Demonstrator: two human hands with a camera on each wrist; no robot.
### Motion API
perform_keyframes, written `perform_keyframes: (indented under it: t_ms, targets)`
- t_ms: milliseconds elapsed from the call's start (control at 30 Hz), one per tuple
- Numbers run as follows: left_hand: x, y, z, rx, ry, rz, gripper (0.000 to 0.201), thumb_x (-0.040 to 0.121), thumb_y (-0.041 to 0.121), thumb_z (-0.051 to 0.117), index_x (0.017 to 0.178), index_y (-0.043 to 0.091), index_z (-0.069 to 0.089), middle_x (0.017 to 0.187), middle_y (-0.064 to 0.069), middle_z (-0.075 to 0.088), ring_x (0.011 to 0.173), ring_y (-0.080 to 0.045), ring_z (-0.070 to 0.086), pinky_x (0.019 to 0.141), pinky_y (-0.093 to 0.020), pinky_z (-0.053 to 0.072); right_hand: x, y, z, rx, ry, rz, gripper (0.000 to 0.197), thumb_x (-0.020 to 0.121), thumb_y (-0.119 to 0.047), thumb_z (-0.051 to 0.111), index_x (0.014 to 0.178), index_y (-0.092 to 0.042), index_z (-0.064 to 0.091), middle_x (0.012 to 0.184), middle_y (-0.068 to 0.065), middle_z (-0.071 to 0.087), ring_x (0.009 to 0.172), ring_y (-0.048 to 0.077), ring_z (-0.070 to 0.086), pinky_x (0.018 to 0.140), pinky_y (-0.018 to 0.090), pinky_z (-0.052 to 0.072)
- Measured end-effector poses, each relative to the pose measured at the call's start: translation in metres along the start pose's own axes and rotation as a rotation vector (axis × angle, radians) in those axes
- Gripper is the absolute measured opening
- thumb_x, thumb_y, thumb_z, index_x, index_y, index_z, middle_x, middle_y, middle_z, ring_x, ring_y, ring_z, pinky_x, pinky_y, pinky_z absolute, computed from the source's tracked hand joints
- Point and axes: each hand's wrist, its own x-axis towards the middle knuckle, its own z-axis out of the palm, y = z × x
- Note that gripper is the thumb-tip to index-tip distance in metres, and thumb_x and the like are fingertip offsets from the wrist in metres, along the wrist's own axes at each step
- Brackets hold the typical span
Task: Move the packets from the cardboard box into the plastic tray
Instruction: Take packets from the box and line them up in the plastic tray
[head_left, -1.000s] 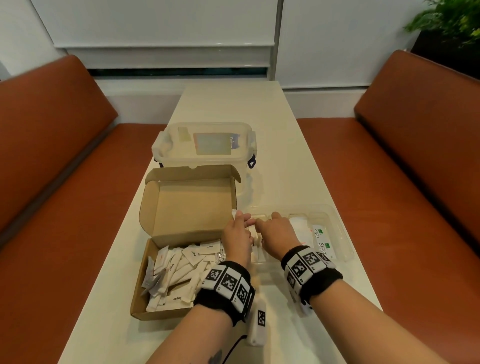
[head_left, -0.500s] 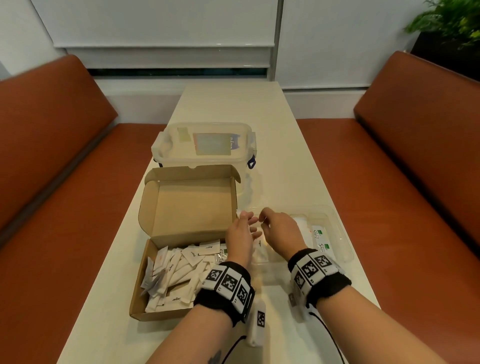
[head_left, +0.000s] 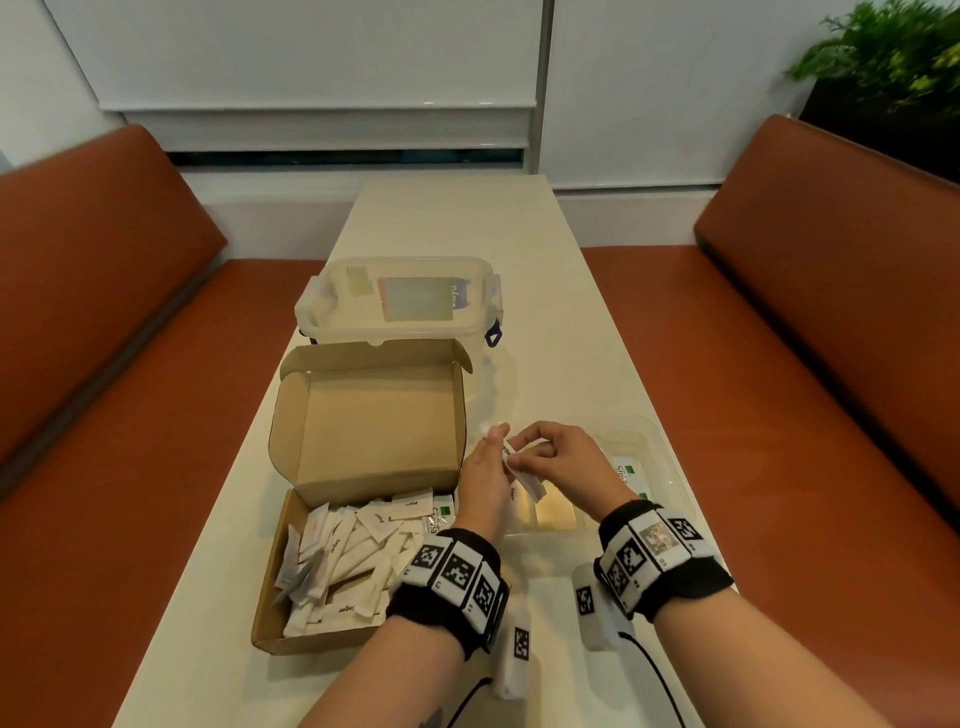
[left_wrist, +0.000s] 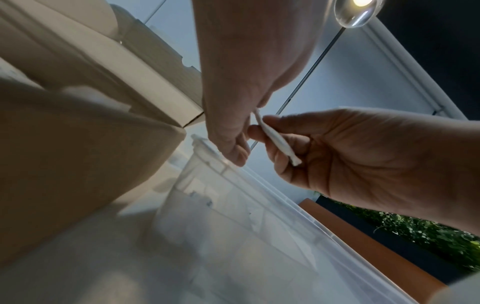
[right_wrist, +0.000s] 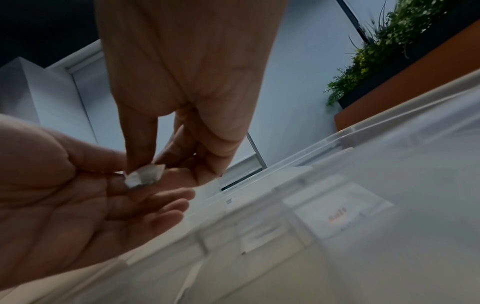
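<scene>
Packets pinched between left hand and right hand, fingers curled, raised over plastic tray.

Hands lift off the tray with a packet between them

The left hand and right hand, low over the plastic tray a second ago, are now raised above it, both pinching one white packet; the right wrist has drawn back toward the person.
</scene>
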Motion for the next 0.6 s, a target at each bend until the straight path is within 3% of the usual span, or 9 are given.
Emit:
perform_keyframes:
  t_ms: [67,100,200,267,367,433,533,600]
  targets:
    - [0.001,-0.001,-0.002,0.055,0.063,0.054,0.02,0.098,0.028,0.048,0.091,0.018,0.063,0.097,-0.013,0.064,0.095,-0.025,0.062,0.09,-0.038,0.049,0.0,0.001,0.0,-0.001,0.018,-0.006,0.012,0.082,-0.016,0.071,0.091,-0.011,0.066,0.074,0.008,0.073,0.07,0.014,0.069,0.07,0.023,0.051]
    - [0.002,-0.001,-0.003,0.089,0.098,0.088,0.017,0.096,0.025,0.052,0.086,0.017,0.064,0.094,-0.013,0.066,0.093,-0.027,0.064,0.089,-0.04,0.051,0.001,0.001,-0.001,0.001,0.028,-0.006,0.009,0.083,-0.015,0.07,0.09,-0.011,0.066,0.076,0.009,0.073,0.069,0.016,0.068,0.068,0.024,0.051]
    - [0.003,-0.003,-0.008,0.09,0.177,0.144,0.01,0.093,0.02,0.057,0.089,0.015,0.065,0.086,-0.004,0.067,0.079,-0.016,0.066,0.075,-0.026,0.054,0.002,0.0,-0.007,0.023,0.009,0.025,0.007,0.085,-0.011,0.067,0.092,-0.01,0.067,0.073,0.005,0.069,0.06,0.012,0.063,0.057,0.02,0.051]
    - [0.003,-0.002,-0.01,0.053,0.215,0.141,0.007,0.093,0.017,0.058,0.091,0.014,0.064,0.083,0.0,0.065,0.072,-0.01,0.064,0.071,-0.022,0.053,0.003,-0.001,-0.013,0.103,-0.007,0.045,0.015,0.082,-0.006,0.07,0.096,-0.008,0.065,0.073,0.009,0.067,0.056,0.011,0.063,0.056,0.02,0.053]
    - [0.0,-0.002,-0.009,0.064,0.219,0.133,0.008,0.091,0.011,0.059,0.093,0.018,0.061,0.085,0.0,0.062,0.078,-0.013,0.062,0.08,-0.028,0.053,0.005,-0.002,-0.022,0.135,0.102,0.009,0.027,0.077,-0.003,0.074,0.1,-0.011,0.062,0.071,0.01,0.066,0.057,0.009,0.062,0.064,0.022,0.055]
    - [-0.003,-0.002,-0.009,0.142,0.2,0.171,0.017,0.089,0.012,0.061,0.105,0.02,0.06,0.097,0.001,0.063,0.091,-0.013,0.06,0.082,-0.023,0.048,0.007,-0.005,-0.028,0.087,0.159,-0.017,0.032,0.075,-0.003,0.076,0.101,-0.014,0.061,0.069,0.006,0.066,0.06,0.008,0.062,0.07,0.025,0.054]
    - [-0.007,0.0,-0.003,0.313,0.138,0.26,0.029,0.089,0.027,0.063,0.117,0.022,0.061,0.107,0.012,0.061,0.101,-0.003,0.055,0.082,-0.015,0.039,0.011,-0.014,-0.033,-0.002,0.104,-0.037,0.036,0.075,-0.007,0.077,0.104,-0.018,0.059,0.079,0.01,0.071,0.073,0.014,0.067,0.077,0.026,0.053]
    - [-0.009,0.003,0.002,0.342,0.083,0.293,0.028,0.087,0.033,0.064,0.113,0.024,0.064,0.103,0.014,0.064,0.098,-0.001,0.057,0.08,-0.012,0.041,0.012,-0.019,-0.032,-0.08,0.042,-0.062,0.038,0.074,-0.012,0.077,0.105,-0.022,0.057,0.077,0.005,0.071,0.071,0.01,0.067,0.073,0.02,0.051]
